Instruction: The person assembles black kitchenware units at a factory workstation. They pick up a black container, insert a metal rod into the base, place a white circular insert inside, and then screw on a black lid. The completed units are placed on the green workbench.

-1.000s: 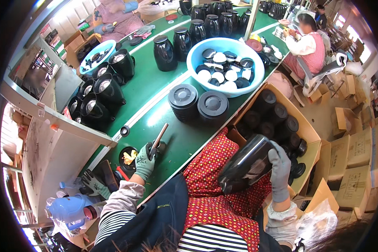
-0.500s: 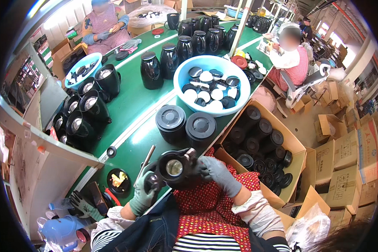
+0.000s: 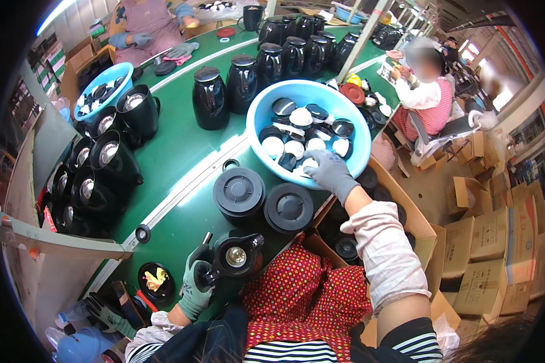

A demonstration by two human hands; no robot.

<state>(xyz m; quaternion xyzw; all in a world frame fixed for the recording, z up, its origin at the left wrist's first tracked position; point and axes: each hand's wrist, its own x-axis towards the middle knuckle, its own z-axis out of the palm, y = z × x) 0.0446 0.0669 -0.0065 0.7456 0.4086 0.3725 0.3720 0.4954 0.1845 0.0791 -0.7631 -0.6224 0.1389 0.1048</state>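
My left hand (image 3: 197, 283), in a grey-green glove, grips the handle of a black jug (image 3: 221, 257). The jug's open mouth faces up and shows a shiny inside. A thin metal rod (image 3: 207, 238) also sticks out of that hand. My right hand (image 3: 333, 173), gloved in grey, reaches into a light-blue basin (image 3: 257, 151) heaped with black and white lids. Its fingertips close round a white lid (image 3: 309, 163) at the near rim. Two stacks topped by round black discs (image 3: 239, 190) (image 3: 289, 207) stand between jug and basin.
Black jugs line the green table (image 3: 178, 202), open ones (image 3: 106, 151) at left and lidded ones (image 3: 211, 100) farther back. A dark dish (image 3: 145, 282) sits near my left hand. A carton (image 3: 427, 242) of black parts stands at right. Two people (image 3: 154, 30) (image 3: 430, 91) sit nearby.
My right hand has left the jug and moved up and away into the basin. My left hand keeps the jug and rod, now slightly lower. The view has shifted a little.
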